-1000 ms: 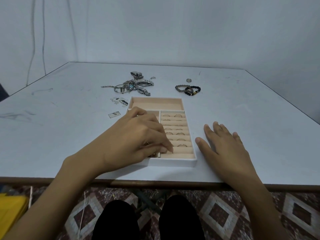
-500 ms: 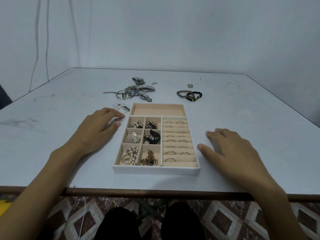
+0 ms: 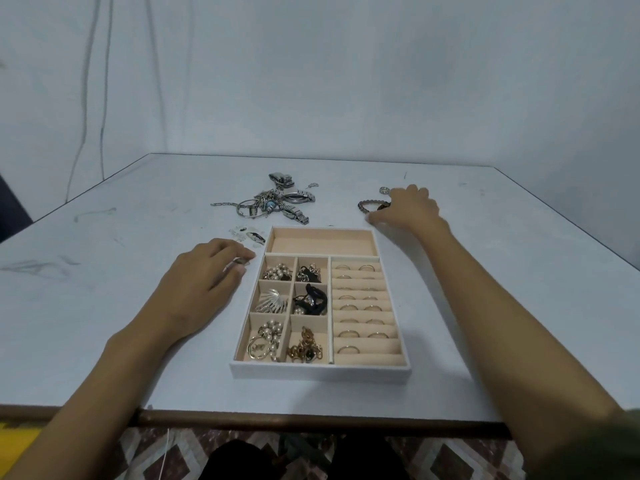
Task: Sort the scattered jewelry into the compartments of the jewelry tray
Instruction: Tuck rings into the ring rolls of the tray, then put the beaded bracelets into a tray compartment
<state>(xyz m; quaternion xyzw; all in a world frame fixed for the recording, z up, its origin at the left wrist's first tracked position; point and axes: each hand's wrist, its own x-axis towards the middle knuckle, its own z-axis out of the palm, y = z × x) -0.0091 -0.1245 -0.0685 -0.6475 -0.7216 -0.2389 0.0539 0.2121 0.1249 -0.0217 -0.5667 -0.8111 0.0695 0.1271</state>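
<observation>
**Hands Flank a Part-Filled Jewelry Tray**

Head view: A cream-lined jewelry tray (image 3: 320, 371) sits near the front edge of a pale table (image 3: 104, 306), squarely before the seated person. Its six small compartments (image 3: 291, 306) on the left hold pearl pieces, a silver fan-shaped piece, a black item and gold chains. The slotted section (image 3: 362, 306) on the right carries rows of thin rings, and the long compartment (image 3: 322, 242) across the far end is bare.

The left hand (image 3: 204, 278) rests on the table just beside the tray's far left corner, its fingers curled and pinching a small silvery piece (image 3: 239, 262) against the thumb. Small clear packets (image 3: 247, 234) lie just beyond its fingertips.

The right hand (image 3: 405, 209) is stretched out past the tray's far right corner, knuckles up, its fingers curled down over one end of the bracelets (image 3: 369, 204) lying there. Whether it has a hold on them cannot be told. A small ring (image 3: 383, 190) lies just beyond that hand.

A heap of loose jewelry (image 3: 277, 202), with watch bands and metal hoops, lies behind the tray to the left.
</observation>
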